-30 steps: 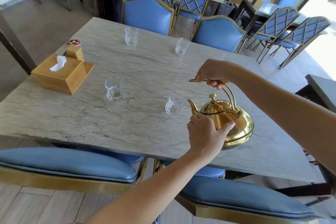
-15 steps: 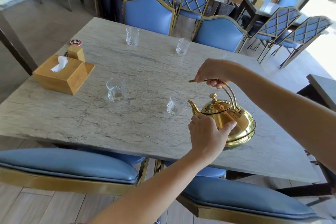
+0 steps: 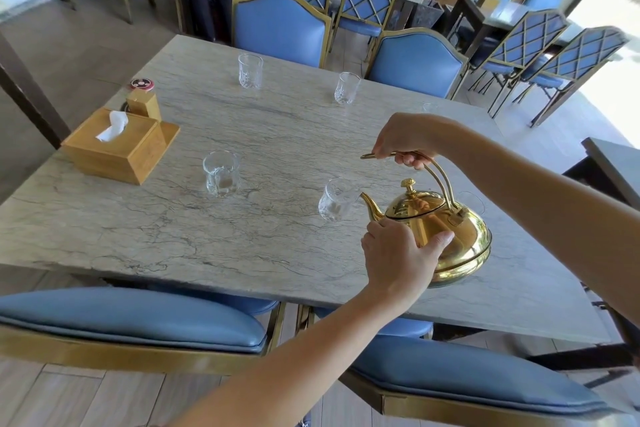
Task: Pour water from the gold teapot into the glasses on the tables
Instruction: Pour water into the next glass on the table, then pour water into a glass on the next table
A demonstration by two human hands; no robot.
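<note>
Head view looks down on a pale grey veined marble table, where a gold round-bodied metal teapot sits at the near right part of the top, tipped towards its spout. The right hand grips the teapot's arched handle from above, fingers wrapped under the bar. The left hand cups the near side of the teapot's body, thumb pressed on the polished metal and fingers curled by the base of the spout. The spout tip is at the rim of a small clear cut-glass tumbler just left of the teapot; whether water is running cannot be told. A wider clear glass stands further left, well apart, with a little water at its bottom. Two more clear patterned glasses stand near the far edge. A tan wooden tissue box with a white tissue poking out sits at the left edge. Blue padded chairs with gold frames surround the table.
</note>
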